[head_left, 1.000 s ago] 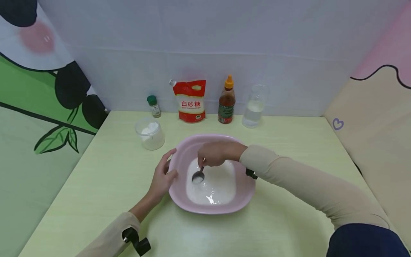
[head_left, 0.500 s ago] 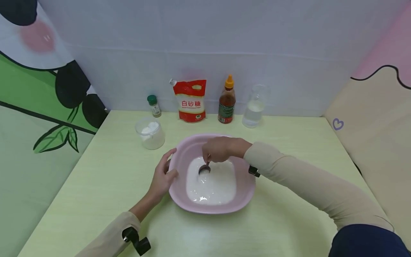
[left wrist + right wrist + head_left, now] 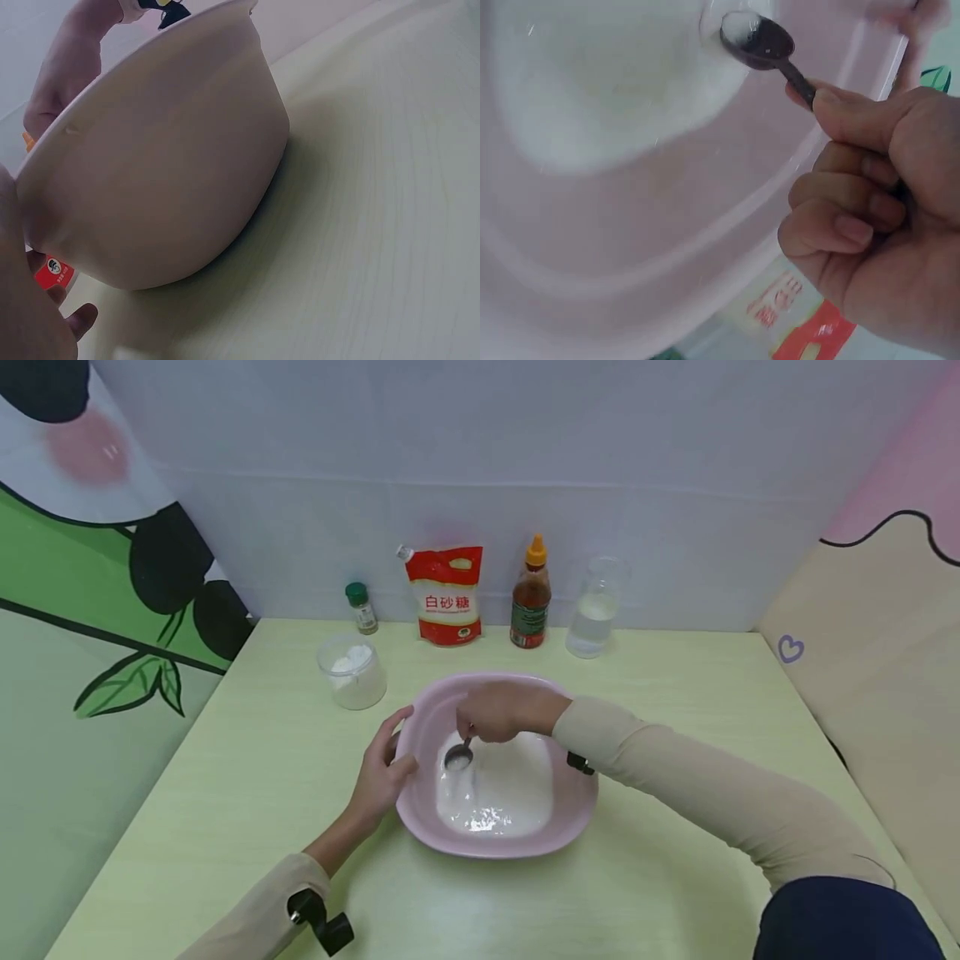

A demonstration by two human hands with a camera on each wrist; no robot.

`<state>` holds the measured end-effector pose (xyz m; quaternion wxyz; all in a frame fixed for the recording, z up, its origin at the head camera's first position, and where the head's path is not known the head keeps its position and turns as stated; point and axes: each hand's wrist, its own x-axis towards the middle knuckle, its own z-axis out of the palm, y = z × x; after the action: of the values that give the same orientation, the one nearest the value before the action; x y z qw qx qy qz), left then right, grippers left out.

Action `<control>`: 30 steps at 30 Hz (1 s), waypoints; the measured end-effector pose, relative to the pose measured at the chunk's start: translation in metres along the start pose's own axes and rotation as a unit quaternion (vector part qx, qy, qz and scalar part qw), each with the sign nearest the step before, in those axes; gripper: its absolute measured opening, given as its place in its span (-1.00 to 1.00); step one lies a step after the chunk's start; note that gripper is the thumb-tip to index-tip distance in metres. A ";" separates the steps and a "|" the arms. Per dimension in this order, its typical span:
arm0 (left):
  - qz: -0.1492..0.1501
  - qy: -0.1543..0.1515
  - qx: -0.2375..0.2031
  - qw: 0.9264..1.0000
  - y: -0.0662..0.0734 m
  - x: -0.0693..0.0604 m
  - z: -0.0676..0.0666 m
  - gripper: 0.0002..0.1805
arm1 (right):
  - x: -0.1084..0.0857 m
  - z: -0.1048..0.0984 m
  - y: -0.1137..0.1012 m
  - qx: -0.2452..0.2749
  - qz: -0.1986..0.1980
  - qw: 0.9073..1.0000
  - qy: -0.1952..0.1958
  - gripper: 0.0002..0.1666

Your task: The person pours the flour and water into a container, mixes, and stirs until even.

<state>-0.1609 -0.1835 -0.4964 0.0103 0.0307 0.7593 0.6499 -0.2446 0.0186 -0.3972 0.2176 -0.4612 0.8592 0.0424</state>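
Observation:
A pink basin (image 3: 573, 810) stands in the middle of the table, holding a pool of white liquid (image 3: 502, 789). My right hand (image 3: 510, 710) reaches over the basin and grips a dark metal spoon (image 3: 459, 756) by its handle. In the right wrist view, thumb and curled fingers close round the handle, and the spoon's bowl (image 3: 759, 41) carries some white liquid at the pool's edge. My left hand (image 3: 381, 777) holds the basin's left rim, thumb on the near side. From the left wrist view, the basin's outer wall (image 3: 165, 165) hides most of the inside.
Behind the basin stand a green-capped small jar (image 3: 362, 608), a red and white sugar pouch (image 3: 447, 597), an orange-capped sauce bottle (image 3: 530, 597) and a glass bottle of clear liquid (image 3: 592, 622). A clear tub of white powder (image 3: 352, 677) sits to the left on the table (image 3: 675, 877).
The spoon and right hand first went away and rightward through the liquid, then came back left. The left hand has stayed on the rim.

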 end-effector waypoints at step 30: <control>-0.008 0.004 -0.003 1.000 -0.002 0.002 -0.001 -0.14 | -0.016 0.001 0.021 0.018 0.045 0.997 0.053 -0.74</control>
<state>-0.1632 -0.1843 -0.4983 0.0127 0.0225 0.7579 0.6519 -0.2534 0.0430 -0.3940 0.1778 -0.4194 0.8901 0.0119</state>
